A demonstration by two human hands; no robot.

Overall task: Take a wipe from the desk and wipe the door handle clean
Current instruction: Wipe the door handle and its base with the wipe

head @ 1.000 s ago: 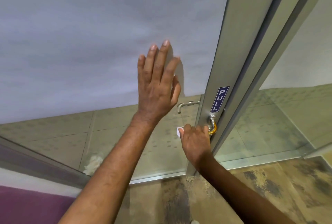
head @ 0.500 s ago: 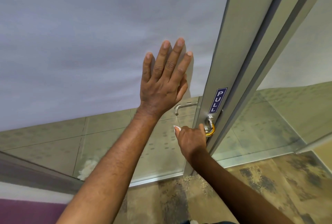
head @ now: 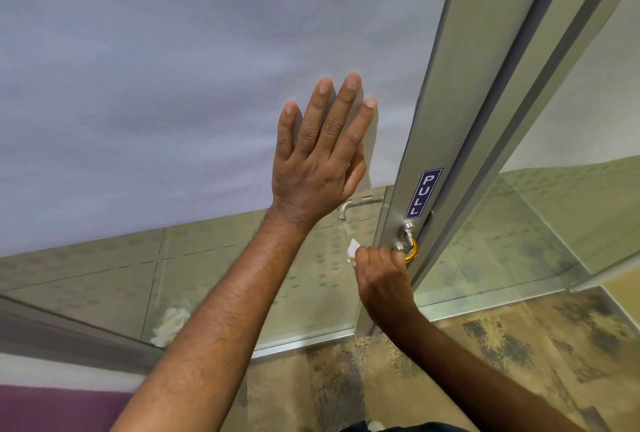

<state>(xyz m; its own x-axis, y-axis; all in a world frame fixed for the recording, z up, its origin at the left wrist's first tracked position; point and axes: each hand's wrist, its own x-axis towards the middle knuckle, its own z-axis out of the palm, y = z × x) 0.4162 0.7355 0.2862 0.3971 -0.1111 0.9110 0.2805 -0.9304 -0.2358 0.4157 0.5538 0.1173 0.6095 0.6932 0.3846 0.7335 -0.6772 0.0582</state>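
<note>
The right hand [head: 382,274] is clenched around a crumpled white wipe [head: 352,251], which pokes out left of its knuckles against the curved metal door handle [head: 408,244]. Beyond, the left hand [head: 320,158] lies flat, fingers spread and holding nothing, on the smooth frosted glass door [head: 173,85].

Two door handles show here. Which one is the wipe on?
The near handle under the PULL sign, where the right hand presses the wipe. The other handle sits behind the glass, untouched.
</note>
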